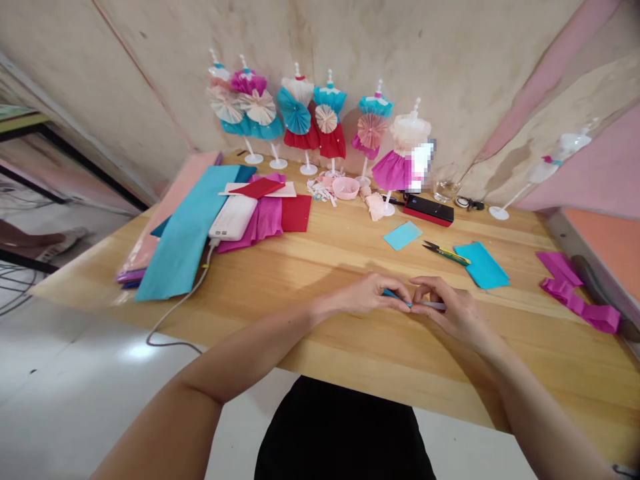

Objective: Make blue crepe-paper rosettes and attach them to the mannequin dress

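Note:
My left hand (367, 295) and my right hand (447, 311) meet low over the wooden table (320, 347), fingertips nearly touching. Between them they pinch a small strip of blue paper (393, 295). A thin grey rod (433, 305), perhaps a metal needle or quilling tool, sticks out from under my right fingers. Just ahead of my right hand lie yellow-handled scissors (445, 253) and a rectangle of blue crepe paper (481, 265). Much of the strip is hidden by my fingers.
Small mannequin stands (295, 113) in paper dresses line the wall behind the table. Sheets of blue and magenta paper (185, 230), a white power bank (233, 217), a black-and-red box (429, 210), a pink bowl (345, 188) and magenta strips (575, 293) lie around.

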{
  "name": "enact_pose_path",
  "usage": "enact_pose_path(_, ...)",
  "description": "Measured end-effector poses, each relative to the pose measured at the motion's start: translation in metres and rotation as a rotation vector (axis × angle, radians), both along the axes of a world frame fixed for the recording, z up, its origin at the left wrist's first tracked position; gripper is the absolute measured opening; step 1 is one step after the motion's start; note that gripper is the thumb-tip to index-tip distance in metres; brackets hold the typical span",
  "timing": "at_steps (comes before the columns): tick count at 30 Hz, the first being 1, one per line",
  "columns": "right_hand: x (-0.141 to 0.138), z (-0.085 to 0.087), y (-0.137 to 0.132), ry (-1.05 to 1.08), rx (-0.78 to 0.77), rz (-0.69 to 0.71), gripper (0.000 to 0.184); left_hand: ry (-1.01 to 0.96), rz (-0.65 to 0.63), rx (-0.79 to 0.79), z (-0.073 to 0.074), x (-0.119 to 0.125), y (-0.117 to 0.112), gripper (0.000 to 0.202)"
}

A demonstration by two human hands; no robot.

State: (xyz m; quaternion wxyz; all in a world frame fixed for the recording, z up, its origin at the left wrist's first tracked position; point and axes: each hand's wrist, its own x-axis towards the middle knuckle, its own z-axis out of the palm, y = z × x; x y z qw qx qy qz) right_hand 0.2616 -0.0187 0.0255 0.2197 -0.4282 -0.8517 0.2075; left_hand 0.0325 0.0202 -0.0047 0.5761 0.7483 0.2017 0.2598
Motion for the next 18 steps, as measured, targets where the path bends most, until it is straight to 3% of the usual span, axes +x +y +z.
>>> enact_pose_path(8, -0.004, 0.014, -0.001, 0.148, -0.294, -0.013, 0.034, -0.04, -0.022, -0.08, -0.003, 0.003, 0.001, 0.026)
enact_pose_path(14, -0.005, 0.017, 0.001, 0.235, -0.398, -0.026, 0.034, -0.039, -0.001, -0.046, 0.0, 0.003, 0.001, 0.026)
enact_pose_path(18, -0.006, 0.017, 0.001, 0.249, -0.389, -0.032, 0.035, -0.053, 0.001, -0.038, -0.003, 0.004, 0.003, 0.025)
